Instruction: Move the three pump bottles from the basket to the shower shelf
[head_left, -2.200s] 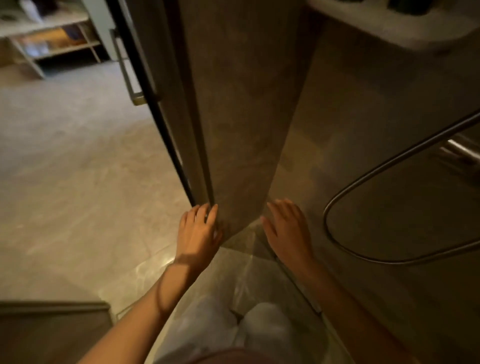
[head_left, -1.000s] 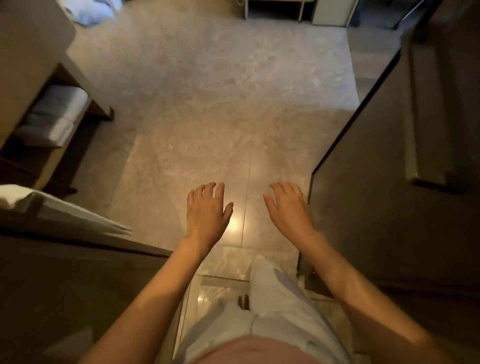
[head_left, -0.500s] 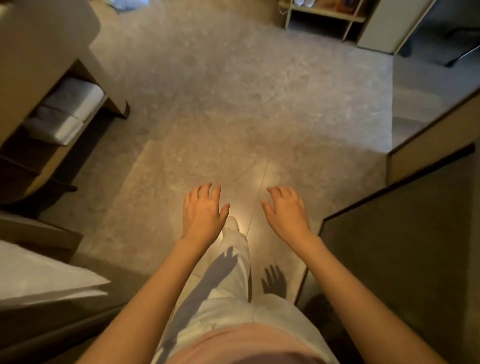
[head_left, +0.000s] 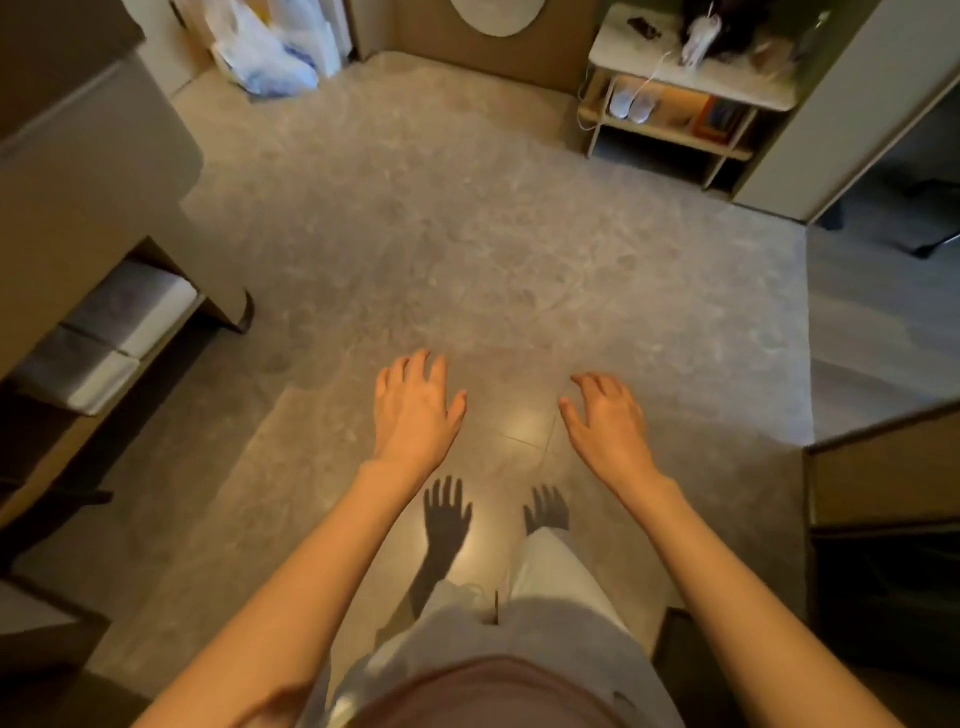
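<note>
While I look down past my pale trousers (head_left: 545, 587), both arms reach forward over the grey stone floor (head_left: 467, 249). My left hand (head_left: 415, 410) hangs palm down, fingers spread and pointing ahead, holding nothing; my right hand (head_left: 605, 421) is the same, fingers loosely curled, empty. Their shadows fall on the tiles just below. To the left, folded towels (head_left: 111, 332) lie in a cabinet niche. Farther off, a plastic bag (head_left: 265, 49) sits far left and a low shelf unit (head_left: 680, 109) far right. I can see no pump bottles or basket.

Home interior, tiled floor (head_left: 467, 234), shoe shelf (head_left: 675, 119), plastic bags (head_left: 265, 52)
</note>
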